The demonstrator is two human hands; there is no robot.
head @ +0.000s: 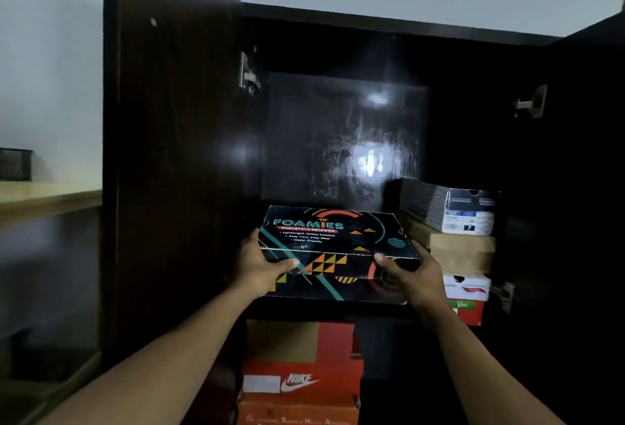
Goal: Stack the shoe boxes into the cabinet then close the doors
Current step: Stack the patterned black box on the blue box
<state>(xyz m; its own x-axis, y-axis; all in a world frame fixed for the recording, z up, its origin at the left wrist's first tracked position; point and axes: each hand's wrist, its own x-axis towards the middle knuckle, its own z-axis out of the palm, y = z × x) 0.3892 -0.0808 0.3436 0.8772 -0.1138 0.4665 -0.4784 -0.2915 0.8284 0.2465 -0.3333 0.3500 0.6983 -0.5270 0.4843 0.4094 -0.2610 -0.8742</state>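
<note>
**Plainly, the neighbouring stack is the hazard**

I have the Foamies Skechers shoe box at the front of the upper shelf of the cabinet, lid up and long side toward me. My left grip is curled round its near left corner. My right grip is curled round the near right corner. Each thumb is pressed on the front face just under the lid edge. I cannot tell whether the bottom already rests on the shelf.

The right end sits just beside a stack on the same shelf. A grey box lies skewed on top of it, over a tan box. If I slide in at an angle, that end could nudge the stack, and the skewed top box looks the likeliest to shift or fall.

My thumbs are close to the lid seam. Should the squeeze land mostly on the lid, the lid could lift and the base sag.

The interior is dark, so I may misjudge depth. A box left overhanging the edge could tip toward the Nike box below. It would also keep the left door and right door from shutting.
</note>
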